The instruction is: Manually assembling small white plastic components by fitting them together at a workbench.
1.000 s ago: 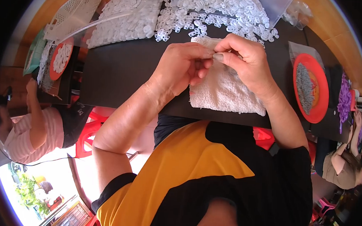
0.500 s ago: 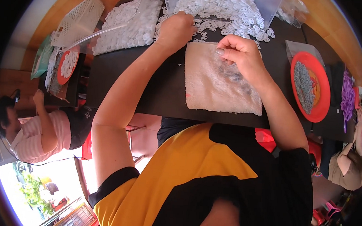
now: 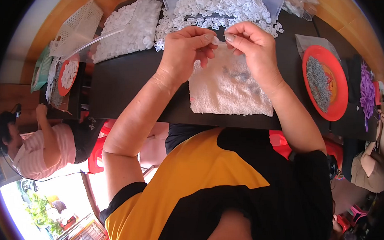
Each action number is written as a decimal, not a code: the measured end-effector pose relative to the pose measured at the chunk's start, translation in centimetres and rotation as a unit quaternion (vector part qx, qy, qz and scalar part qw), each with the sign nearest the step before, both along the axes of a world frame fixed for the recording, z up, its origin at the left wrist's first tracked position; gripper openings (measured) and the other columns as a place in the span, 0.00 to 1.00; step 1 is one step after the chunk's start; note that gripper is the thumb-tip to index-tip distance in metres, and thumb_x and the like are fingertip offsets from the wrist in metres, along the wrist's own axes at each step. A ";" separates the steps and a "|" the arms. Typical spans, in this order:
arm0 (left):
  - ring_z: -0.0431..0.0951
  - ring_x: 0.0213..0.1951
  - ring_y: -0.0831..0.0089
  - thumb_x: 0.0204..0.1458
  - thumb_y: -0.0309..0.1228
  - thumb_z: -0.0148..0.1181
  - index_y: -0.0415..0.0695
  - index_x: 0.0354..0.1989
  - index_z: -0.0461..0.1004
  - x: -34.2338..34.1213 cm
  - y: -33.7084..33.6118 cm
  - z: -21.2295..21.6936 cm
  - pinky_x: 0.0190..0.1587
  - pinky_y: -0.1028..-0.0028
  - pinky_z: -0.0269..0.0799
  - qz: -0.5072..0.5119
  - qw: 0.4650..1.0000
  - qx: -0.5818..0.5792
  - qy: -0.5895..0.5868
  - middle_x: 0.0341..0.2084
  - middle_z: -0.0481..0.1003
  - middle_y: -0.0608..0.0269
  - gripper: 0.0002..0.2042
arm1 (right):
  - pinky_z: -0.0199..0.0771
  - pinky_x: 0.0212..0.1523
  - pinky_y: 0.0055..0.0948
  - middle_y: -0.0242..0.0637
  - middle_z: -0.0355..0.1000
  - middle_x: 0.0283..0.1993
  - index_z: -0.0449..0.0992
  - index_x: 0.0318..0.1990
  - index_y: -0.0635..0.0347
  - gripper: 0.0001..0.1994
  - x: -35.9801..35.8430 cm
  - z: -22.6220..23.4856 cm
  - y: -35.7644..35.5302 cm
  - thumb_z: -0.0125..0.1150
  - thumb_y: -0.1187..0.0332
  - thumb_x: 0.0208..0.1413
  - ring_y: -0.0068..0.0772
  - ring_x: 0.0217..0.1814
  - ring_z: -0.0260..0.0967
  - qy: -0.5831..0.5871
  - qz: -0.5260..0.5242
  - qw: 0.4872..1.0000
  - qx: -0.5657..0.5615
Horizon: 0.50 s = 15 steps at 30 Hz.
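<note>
Evidently, the two hands meet over the upper edge of a pale cloth spread on the dark desk. The left hand has its thumb and forefinger closed on one small white piece, while its other fingers curl loosely below. The right hand faces it across a narrow gap, thumb and forefinger drawn together at the tips; whether they grip something tiny, I cannot tell.

Holding the piece by one side probably leaves the other side free and in plain sight. The cloth likely lies there to give a soft, light ground under the hands, and the heap of white oval pieces sits just beyond it, presumably for easy reach. A clear bag of white pieces stands to the left; a red dish with grey strands lies well over to the right, perhaps placed there to keep the middle free.

The white piece projects from the left fingertips toward the right hand, above the cloth's upper edge. Its long axis is hard to read: the fingers cover part of it, and the visible end looks rounded.
</note>
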State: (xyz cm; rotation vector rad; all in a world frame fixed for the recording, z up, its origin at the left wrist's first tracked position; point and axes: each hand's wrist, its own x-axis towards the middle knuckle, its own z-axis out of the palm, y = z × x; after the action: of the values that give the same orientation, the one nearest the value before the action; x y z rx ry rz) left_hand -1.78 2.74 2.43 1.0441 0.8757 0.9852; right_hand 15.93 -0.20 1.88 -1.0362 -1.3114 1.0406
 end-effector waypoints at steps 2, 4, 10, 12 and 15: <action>0.76 0.23 0.74 0.55 0.23 0.58 0.31 0.37 0.75 0.4 -0.8 0.0 0.20 0.78 0.69 -0.011 1.000 -0.010 -0.022 0.27 0.77 0.55 0.06 | 0.66 0.30 0.17 0.26 0.72 0.28 0.76 0.35 0.62 0.02 -0.6 0.0 -0.3 0.59 0.75 0.55 0.13 0.29 0.64 -0.005 -0.009 1.000 0.010; 0.76 0.24 0.74 0.54 0.22 0.59 0.32 0.38 0.75 0.8 -1.4 -0.3 0.21 0.77 0.69 -0.001 0.997 -0.024 -0.073 0.28 0.77 0.56 0.06 | 0.67 0.31 0.17 0.26 0.72 0.28 0.76 0.35 0.62 0.02 -1.1 -0.1 -0.5 0.58 0.75 0.56 0.13 0.29 0.65 -0.018 -0.020 0.999 0.029; 0.75 0.24 0.75 0.50 0.20 0.59 0.32 0.36 0.76 0.4 -1.6 -1.2 0.23 0.77 0.69 0.027 0.997 -0.012 -0.066 0.25 0.77 0.58 0.06 | 0.67 0.31 0.16 0.26 0.72 0.28 0.76 0.35 0.63 0.02 -1.1 -0.2 -0.5 0.59 0.75 0.56 0.13 0.29 0.65 -0.024 -0.009 1.000 0.010; 0.75 0.24 0.76 0.48 0.21 0.60 0.33 0.34 0.77 -0.2 -1.2 -1.7 0.24 0.77 0.69 0.027 1.000 0.004 -0.015 0.24 0.76 0.60 0.05 | 0.67 0.31 0.16 0.26 0.72 0.28 0.76 0.35 0.63 0.02 -0.9 -0.8 -0.3 0.59 0.75 0.56 0.13 0.29 0.65 -0.017 -0.008 1.000 0.017; 0.71 0.26 0.84 0.46 0.26 0.62 0.38 0.30 0.80 -0.8 -0.4 -1.9 0.28 0.80 0.67 0.003 0.936 0.191 0.296 0.23 0.76 0.69 0.05 | 0.67 0.30 0.16 0.26 0.72 0.27 0.76 0.34 0.63 0.02 -0.1 -0.4 0.2 0.59 0.75 0.55 0.13 0.28 0.65 -0.011 -0.015 1.000 0.017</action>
State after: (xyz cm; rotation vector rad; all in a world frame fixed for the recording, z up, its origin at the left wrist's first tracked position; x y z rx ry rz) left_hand -2.61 2.33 0.52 1.7259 1.1988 0.8717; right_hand 15.79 0.01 1.46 -1.0416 -1.3240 0.9846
